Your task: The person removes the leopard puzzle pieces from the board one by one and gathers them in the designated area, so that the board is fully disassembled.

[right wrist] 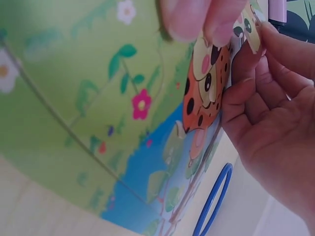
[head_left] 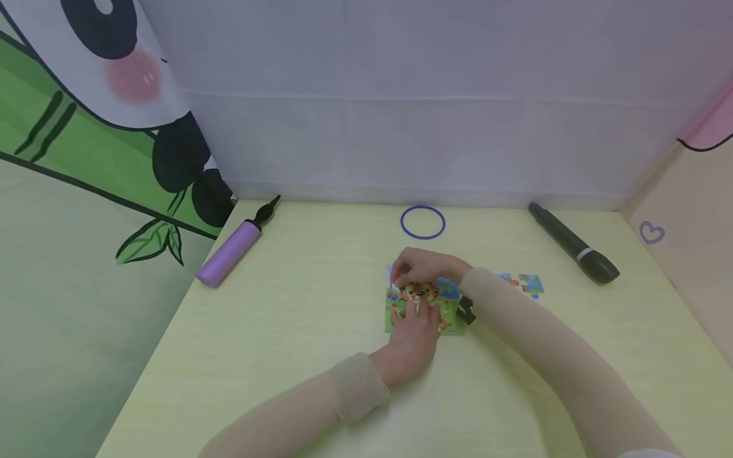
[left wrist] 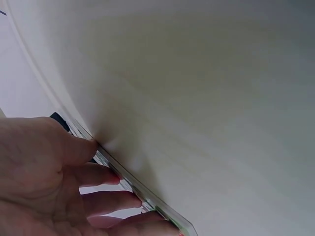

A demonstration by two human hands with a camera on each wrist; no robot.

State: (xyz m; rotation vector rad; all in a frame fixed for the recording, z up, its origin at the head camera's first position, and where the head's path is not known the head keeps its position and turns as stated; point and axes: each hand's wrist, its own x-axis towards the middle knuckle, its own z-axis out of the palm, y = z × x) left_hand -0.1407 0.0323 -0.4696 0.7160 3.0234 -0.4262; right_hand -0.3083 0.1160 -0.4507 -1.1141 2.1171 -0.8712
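Note:
A jigsaw puzzle board point(head_left: 455, 326) with a spotted cartoon animal on a green and blue scene lies mid-table. My left hand point(head_left: 411, 346) presses on its lower part with fingers spread, and in the left wrist view its fingertips touch the thin board point(left wrist: 156, 200). Over the upper left of the board reaches my right hand point(head_left: 420, 264). In the right wrist view, the thumb and finger of that right hand point(right wrist: 275, 103) pinch a puzzle piece point(right wrist: 252, 37) printed with part of a face. That piece is tilted up at the animal picture point(right wrist: 199, 98).
Loose puzzle pieces point(head_left: 531, 284) lie right of the board, partly behind my right forearm. Behind the board is a blue ring point(head_left: 422, 238). A purple hand pump point(head_left: 231, 253) lies at the left edge, a black microphone point(head_left: 572, 245) at the right. A pale curtain rises behind the table.

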